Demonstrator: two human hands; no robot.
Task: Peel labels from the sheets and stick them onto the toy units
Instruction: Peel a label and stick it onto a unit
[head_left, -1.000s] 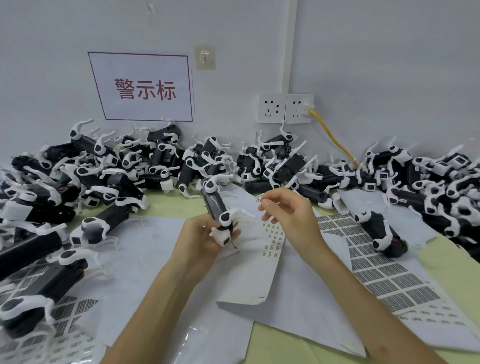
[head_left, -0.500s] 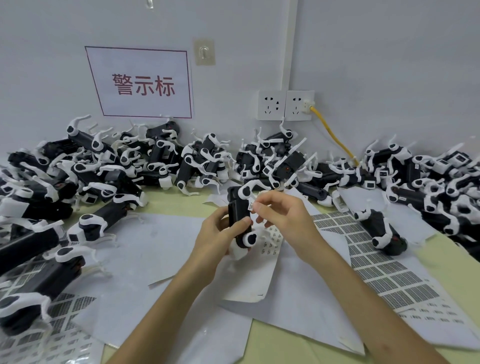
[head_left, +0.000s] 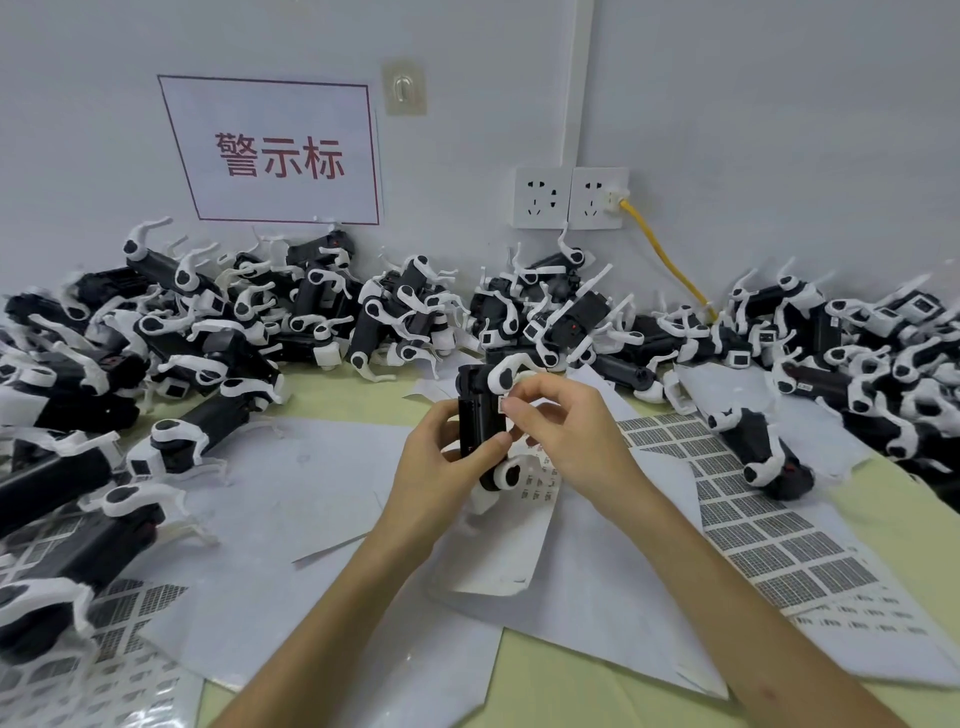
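My left hand (head_left: 441, 457) grips a black toy unit with white legs (head_left: 480, 415), held upright above the table's middle. My right hand (head_left: 561, 431) pinches a small white label (head_left: 503, 404) against the toy's right side with thumb and forefinger. Under the hands lies a label sheet with small printed labels (head_left: 537, 488). A sheet of dark gridded labels (head_left: 763, 525) lies to the right.
Heaps of black-and-white toy units (head_left: 322, 317) line the wall from left (head_left: 67, 395) to right (head_left: 852, 353); one toy (head_left: 758, 452) lies on the right sheets. White backing papers (head_left: 291, 493) cover the yellow-green table (head_left: 571, 691). A yellow cable (head_left: 665, 260) hangs from the wall socket.
The left hand turned the toy upright and brought it to the centre. The right hand, which held the label in the air, has moved in and now presses it against the toy.
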